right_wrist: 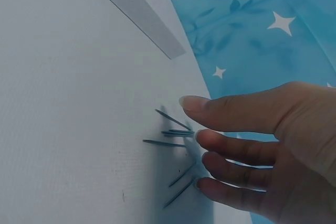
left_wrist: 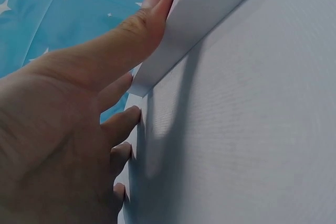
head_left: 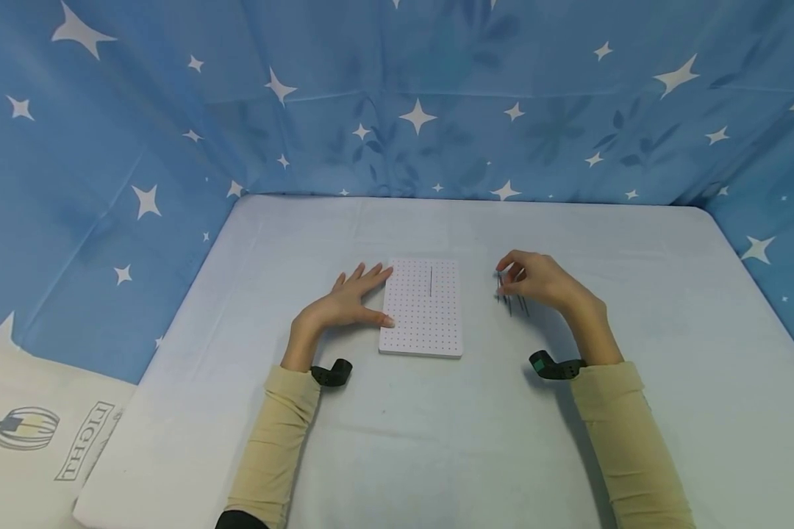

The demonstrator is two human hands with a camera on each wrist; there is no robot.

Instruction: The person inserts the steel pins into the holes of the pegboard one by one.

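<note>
A white board (head_left: 420, 342) with rows of small holes lies flat on the table. Thin dark metal pins (head_left: 431, 282) stand up from its upper part; several show in the left wrist view. My left hand (head_left: 345, 301) rests at the board's left side with fingers spread, its thumb touching the near left edge and its index finger by the far left corner. Right of the board, my right hand (head_left: 537, 281) hovers low over several loose pins (right_wrist: 178, 187), fingers bent and fingertips at their far ends. Thumb and visible fingers are apart; the index finger is hidden in the right wrist view.
A white cloth covers the table (head_left: 397, 441). Blue curtain (head_left: 397, 95) with white stars surrounds the back and sides. At the lower left lies a pale printed fabric (head_left: 33, 441). A black wrist camera (head_left: 331, 373) sits on my left wrist, another camera (head_left: 556, 365) on my right.
</note>
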